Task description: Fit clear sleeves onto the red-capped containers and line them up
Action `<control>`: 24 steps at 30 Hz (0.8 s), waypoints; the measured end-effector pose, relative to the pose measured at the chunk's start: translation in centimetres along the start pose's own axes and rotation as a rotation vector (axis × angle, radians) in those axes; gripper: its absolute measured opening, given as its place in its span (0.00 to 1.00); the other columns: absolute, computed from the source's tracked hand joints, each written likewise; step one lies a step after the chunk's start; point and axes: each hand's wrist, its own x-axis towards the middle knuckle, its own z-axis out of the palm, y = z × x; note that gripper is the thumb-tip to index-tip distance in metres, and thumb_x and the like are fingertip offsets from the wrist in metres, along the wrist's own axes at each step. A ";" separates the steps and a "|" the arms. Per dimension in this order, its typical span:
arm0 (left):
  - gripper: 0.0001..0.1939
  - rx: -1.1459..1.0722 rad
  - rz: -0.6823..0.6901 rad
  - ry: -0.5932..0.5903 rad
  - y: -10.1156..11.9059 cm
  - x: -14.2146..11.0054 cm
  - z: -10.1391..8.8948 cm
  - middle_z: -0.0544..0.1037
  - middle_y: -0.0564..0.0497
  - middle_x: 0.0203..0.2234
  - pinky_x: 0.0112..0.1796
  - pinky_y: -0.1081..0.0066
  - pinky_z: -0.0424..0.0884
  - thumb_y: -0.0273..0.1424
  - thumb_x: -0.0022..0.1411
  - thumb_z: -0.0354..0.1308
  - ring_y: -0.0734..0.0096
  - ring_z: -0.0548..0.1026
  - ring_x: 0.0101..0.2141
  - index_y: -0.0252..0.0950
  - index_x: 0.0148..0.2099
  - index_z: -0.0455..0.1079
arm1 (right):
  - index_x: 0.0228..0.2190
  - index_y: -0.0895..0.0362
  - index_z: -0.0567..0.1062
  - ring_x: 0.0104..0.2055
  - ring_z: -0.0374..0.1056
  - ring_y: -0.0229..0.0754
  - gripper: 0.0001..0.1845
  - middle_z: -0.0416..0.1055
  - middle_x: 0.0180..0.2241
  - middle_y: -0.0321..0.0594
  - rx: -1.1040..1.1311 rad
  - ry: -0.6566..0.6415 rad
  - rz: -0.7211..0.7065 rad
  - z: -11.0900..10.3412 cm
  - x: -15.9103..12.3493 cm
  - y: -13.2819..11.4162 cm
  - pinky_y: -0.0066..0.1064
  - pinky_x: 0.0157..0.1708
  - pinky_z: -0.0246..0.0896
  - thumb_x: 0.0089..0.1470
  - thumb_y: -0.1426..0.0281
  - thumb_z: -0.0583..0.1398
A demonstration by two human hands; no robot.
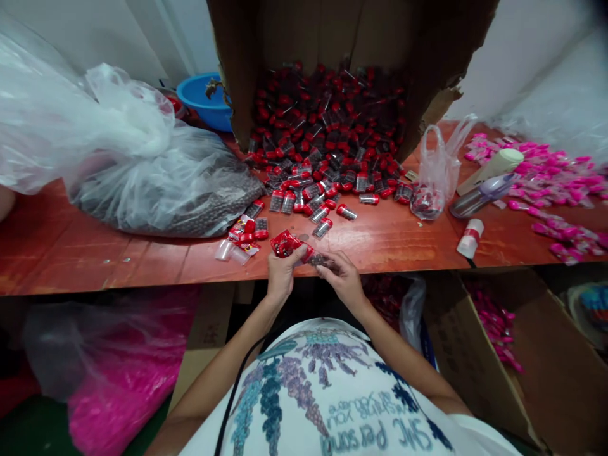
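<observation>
My left hand (281,273) is closed, with its thumb on top, on a shiny red packet (285,243) above the table's front edge. Fingers of my right hand (346,280) pinch a small clear tube of dark beads (315,258) right beside the red packet. Whether tube and packet are joined is too small to tell. Just beyond my hands lie loose red-capped bead tubes (323,228). To the left of my left hand are clear empty cups (232,252) and a few red and printed pieces (244,228).
A large cardboard box (361,38) lies open at the back, spilling red-capped tubes. Left stands a plastic bag of dark beads (171,183) near a blue basin (202,95). Pink pieces (546,171), a tied bag (430,183) and a purple-topped bottle (482,193) sit right.
</observation>
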 end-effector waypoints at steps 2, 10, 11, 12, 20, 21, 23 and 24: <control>0.14 0.040 -0.037 -0.043 0.3 -0.3 0.4 0.77 0.53 0.23 0.30 0.72 0.72 0.23 0.36 0.71 0.72 0.74 0.24 0.33 0.28 0.73 | 0.46 0.48 0.74 0.31 0.68 0.37 0.19 0.67 0.36 0.36 0.122 -0.007 0.088 0.2 0.0 -0.1 0.30 0.30 0.71 0.50 0.64 0.62; 0.15 0.269 -0.007 -0.078 -0.4 0.8 -0.2 0.74 0.62 0.22 0.28 0.77 0.71 0.23 0.37 0.71 0.80 0.70 0.23 0.35 0.26 0.68 | 0.46 0.48 0.75 0.39 0.67 0.37 0.20 0.68 0.41 0.35 0.078 0.070 0.029 0.0 -0.3 0.3 0.31 0.42 0.68 0.49 0.63 0.63; 0.15 0.284 -0.032 -0.097 -0.7 1.1 -0.2 0.75 0.60 0.23 0.28 0.75 0.71 0.23 0.37 0.72 0.78 0.70 0.24 0.34 0.27 0.69 | 0.46 0.49 0.75 0.36 0.68 0.36 0.22 0.68 0.40 0.35 0.187 0.074 0.091 0.0 -0.3 0.6 0.30 0.39 0.69 0.47 0.61 0.64; 0.15 0.287 -0.053 -0.123 -0.8 1.2 -0.1 0.75 0.59 0.24 0.29 0.74 0.72 0.24 0.37 0.72 0.77 0.71 0.25 0.34 0.27 0.69 | 0.46 0.51 0.74 0.34 0.68 0.35 0.24 0.69 0.38 0.35 0.306 0.067 0.156 -0.1 -0.3 1.0 0.30 0.35 0.70 0.46 0.60 0.65; 0.13 0.314 -0.088 -0.228 -1.4 -1.1 2.0 0.77 0.54 0.24 0.33 0.71 0.72 0.25 0.39 0.70 0.72 0.75 0.26 0.33 0.29 0.70 | 0.44 0.51 0.75 0.38 0.68 0.38 0.20 0.71 0.40 0.36 0.329 0.110 0.098 -2.0 -1.6 0.9 0.32 0.37 0.70 0.47 0.62 0.64; 0.12 0.330 -0.066 -0.196 -1.6 -1.5 2.2 0.76 0.54 0.22 0.32 0.72 0.72 0.27 0.40 0.70 0.71 0.74 0.25 0.33 0.28 0.70 | 0.43 0.50 0.76 0.43 0.67 0.39 0.17 0.70 0.41 0.37 0.219 0.116 0.024 -2.2 -1.9 0.7 0.33 0.43 0.67 0.49 0.64 0.63; 0.11 0.319 -0.064 -0.151 -2.0 -1.9 2.2 0.75 0.54 0.21 0.30 0.73 0.71 0.29 0.41 0.69 0.72 0.74 0.24 0.33 0.27 0.70 | 0.43 0.50 0.77 0.45 0.66 0.40 0.15 0.69 0.41 0.37 0.102 0.133 -0.057 -2.4 -2.2 0.4 0.33 0.47 0.65 0.50 0.67 0.62; 0.11 0.297 -0.075 -0.148 -2.1 -2.1 2.1 0.76 0.54 0.22 0.30 0.72 0.71 0.29 0.41 0.69 0.72 0.74 0.24 0.32 0.27 0.71 | 0.43 0.50 0.77 0.44 0.67 0.40 0.15 0.70 0.41 0.37 0.105 0.140 -0.049 -2.4 -2.2 0.4 0.33 0.45 0.66 0.50 0.67 0.62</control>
